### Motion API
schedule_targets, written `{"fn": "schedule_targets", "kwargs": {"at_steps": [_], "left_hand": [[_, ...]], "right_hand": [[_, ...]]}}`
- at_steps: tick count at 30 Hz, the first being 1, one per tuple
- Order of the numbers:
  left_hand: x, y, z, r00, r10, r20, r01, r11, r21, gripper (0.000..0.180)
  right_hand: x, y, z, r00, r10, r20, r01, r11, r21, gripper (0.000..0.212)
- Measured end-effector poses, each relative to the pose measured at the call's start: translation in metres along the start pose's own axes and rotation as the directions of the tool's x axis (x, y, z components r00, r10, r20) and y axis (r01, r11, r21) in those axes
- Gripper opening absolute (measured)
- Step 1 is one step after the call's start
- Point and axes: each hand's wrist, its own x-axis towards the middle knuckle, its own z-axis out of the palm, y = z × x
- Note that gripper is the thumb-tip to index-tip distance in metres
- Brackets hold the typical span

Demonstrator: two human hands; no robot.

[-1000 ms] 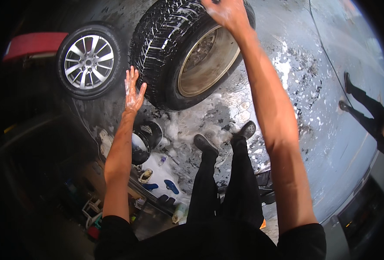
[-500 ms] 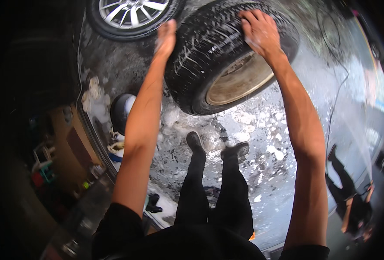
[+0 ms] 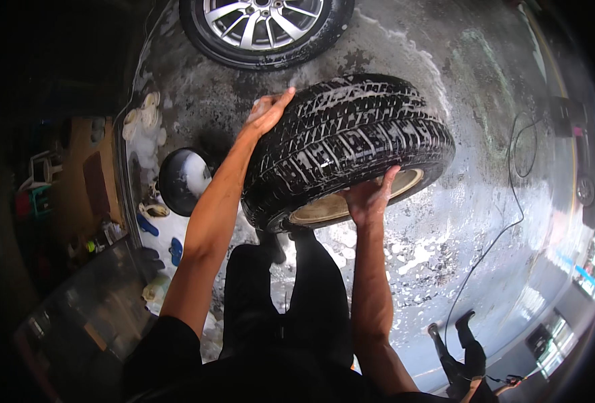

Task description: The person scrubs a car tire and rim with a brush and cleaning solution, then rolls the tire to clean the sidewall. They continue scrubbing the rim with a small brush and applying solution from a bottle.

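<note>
Wheel, one: black tyre, blocky grooved tread, glossy wet, streaked white; rim dull beige, partly hidden. Tilted, tread facing up, rim's open side toward the wearer. Position: mid-view.

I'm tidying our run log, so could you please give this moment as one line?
left hand: against soapy tyre | right hand: gripping tyre at its rim side | nearby: silver-spoked wheel, black bucket

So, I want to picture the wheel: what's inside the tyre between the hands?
A strip of pale rim shows on the near side of the tyre. The right hand covers part; the tyre hides the rest.
</note>
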Motion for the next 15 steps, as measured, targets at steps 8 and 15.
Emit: {"fn": "schedule_targets", "kwargs": {"at_steps": [8, 15], "left_hand": [[0.030, -0.008, 0.019, 0.989, 0.082, -0.125, -0.083, 0.997, -0.002, 0.099], [0.162, 0.017, 0.013, 0.992, -0.035, -0.125, 0.032, 0.999, -0.024, 0.109]], "right_hand": [[0.043, 0.028, -0.012, 0.982, -0.178, 0.055, 0.186, 0.925, -0.330, 0.087], [0.177, 0.006, 0.051, 0.967, -0.249, -0.052, 0.204, 0.881, -0.427, 0.068]]}}
